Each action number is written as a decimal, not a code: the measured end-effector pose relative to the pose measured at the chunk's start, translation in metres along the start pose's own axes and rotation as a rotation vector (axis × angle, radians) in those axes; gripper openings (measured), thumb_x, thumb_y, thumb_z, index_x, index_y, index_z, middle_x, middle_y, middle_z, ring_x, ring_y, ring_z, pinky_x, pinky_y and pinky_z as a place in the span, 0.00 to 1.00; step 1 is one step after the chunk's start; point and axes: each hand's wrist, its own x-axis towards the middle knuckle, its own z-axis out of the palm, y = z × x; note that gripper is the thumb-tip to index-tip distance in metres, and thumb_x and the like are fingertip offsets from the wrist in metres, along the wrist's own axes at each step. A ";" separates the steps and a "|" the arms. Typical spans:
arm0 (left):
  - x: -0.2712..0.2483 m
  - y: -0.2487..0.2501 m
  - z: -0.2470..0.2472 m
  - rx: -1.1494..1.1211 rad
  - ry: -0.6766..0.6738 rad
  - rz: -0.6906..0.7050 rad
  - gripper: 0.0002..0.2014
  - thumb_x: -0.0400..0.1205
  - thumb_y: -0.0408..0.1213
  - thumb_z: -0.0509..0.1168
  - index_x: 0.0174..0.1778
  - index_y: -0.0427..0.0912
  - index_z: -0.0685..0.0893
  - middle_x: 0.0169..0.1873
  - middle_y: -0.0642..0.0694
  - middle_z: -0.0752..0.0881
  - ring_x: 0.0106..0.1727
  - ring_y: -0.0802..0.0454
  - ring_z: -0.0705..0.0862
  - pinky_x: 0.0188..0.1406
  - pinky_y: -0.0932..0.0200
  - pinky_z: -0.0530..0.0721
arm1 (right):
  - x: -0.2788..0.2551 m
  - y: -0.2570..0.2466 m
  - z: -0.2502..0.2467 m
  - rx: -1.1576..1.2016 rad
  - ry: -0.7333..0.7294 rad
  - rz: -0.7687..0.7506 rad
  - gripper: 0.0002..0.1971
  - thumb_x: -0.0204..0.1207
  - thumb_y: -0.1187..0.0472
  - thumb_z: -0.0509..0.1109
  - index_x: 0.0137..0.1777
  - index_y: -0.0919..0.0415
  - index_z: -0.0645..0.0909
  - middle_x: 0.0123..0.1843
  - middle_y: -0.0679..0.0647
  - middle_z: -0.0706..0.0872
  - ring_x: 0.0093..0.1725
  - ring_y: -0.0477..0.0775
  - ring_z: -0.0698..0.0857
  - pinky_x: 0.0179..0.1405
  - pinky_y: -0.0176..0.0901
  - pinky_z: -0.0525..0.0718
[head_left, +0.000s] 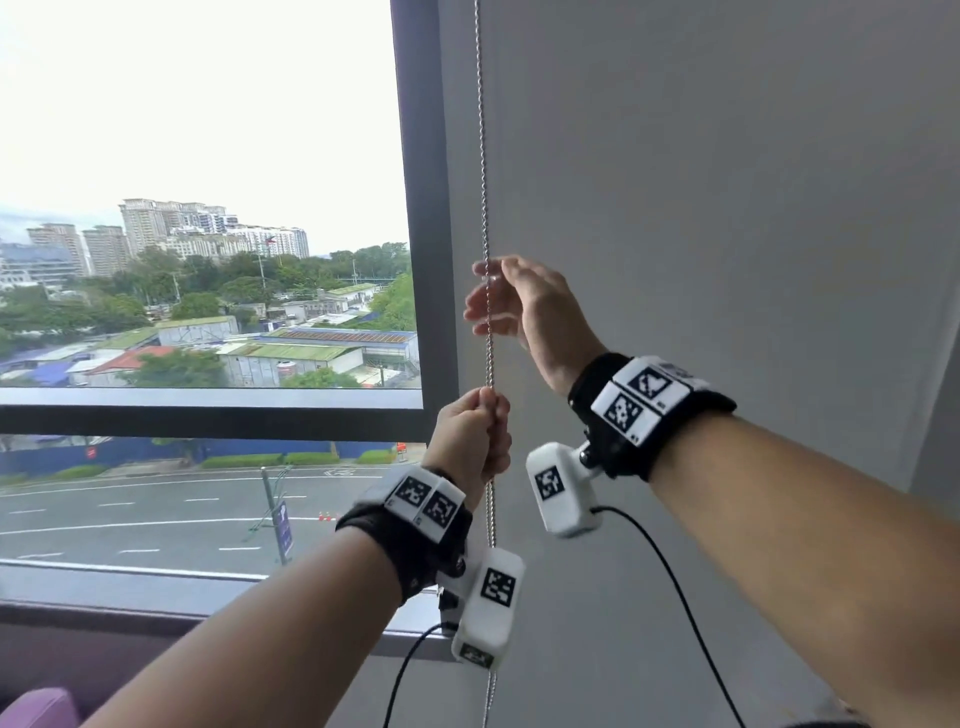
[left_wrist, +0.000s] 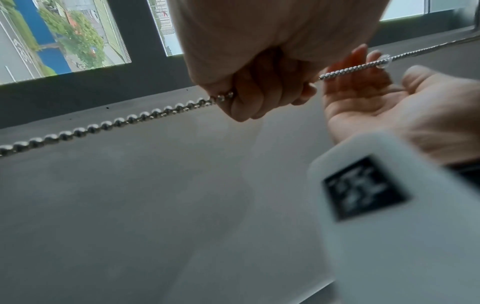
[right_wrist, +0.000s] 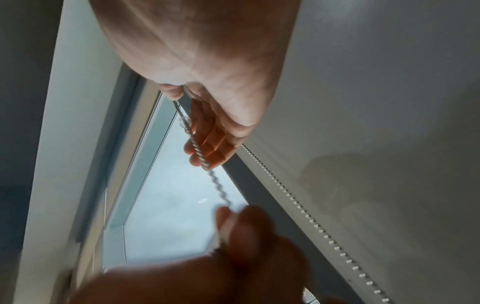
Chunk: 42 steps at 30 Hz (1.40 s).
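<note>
A silver bead chain (head_left: 484, 182) hangs straight down beside the window frame, against the grey wall. My left hand (head_left: 474, 434) grips it in a fist, and the chain runs on below my wrist. In the left wrist view the chain (left_wrist: 103, 125) passes through the curled fingers (left_wrist: 262, 90). My right hand (head_left: 506, 306) is higher up, with relaxed fingers spread beside the chain and not closed on it. A small clear connector (left_wrist: 383, 61) sits on the chain at the right hand's fingertips. In the right wrist view the chain (right_wrist: 219, 186) crosses my right fingers (right_wrist: 210, 139).
A large window (head_left: 197, 156) with a dark frame (head_left: 423, 208) fills the left side, above a grey sill (head_left: 156, 577). A plain grey wall (head_left: 727, 182) is on the right. A second chain strand (right_wrist: 311, 221) runs along the wall. A purple cushion (head_left: 39, 709) lies bottom left.
</note>
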 end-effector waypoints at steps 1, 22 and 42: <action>0.000 -0.003 0.000 0.012 0.012 -0.007 0.22 0.82 0.26 0.44 0.24 0.45 0.70 0.18 0.50 0.61 0.14 0.59 0.57 0.16 0.73 0.53 | 0.005 -0.005 0.004 0.038 -0.005 0.010 0.19 0.88 0.58 0.48 0.59 0.67 0.79 0.39 0.60 0.85 0.40 0.59 0.85 0.43 0.56 0.85; 0.015 0.042 -0.020 0.031 -0.192 -0.041 0.26 0.86 0.48 0.46 0.62 0.28 0.77 0.50 0.35 0.82 0.53 0.40 0.80 0.64 0.44 0.75 | -0.040 0.047 0.011 0.183 0.070 0.143 0.22 0.87 0.56 0.52 0.28 0.53 0.64 0.21 0.51 0.61 0.17 0.46 0.57 0.17 0.33 0.56; 0.032 0.068 0.032 -0.096 -0.145 0.136 0.19 0.87 0.40 0.50 0.30 0.43 0.71 0.15 0.53 0.60 0.15 0.58 0.56 0.17 0.68 0.53 | -0.094 0.084 0.000 0.044 -0.047 0.176 0.15 0.75 0.50 0.55 0.31 0.58 0.67 0.26 0.50 0.65 0.25 0.49 0.63 0.24 0.45 0.61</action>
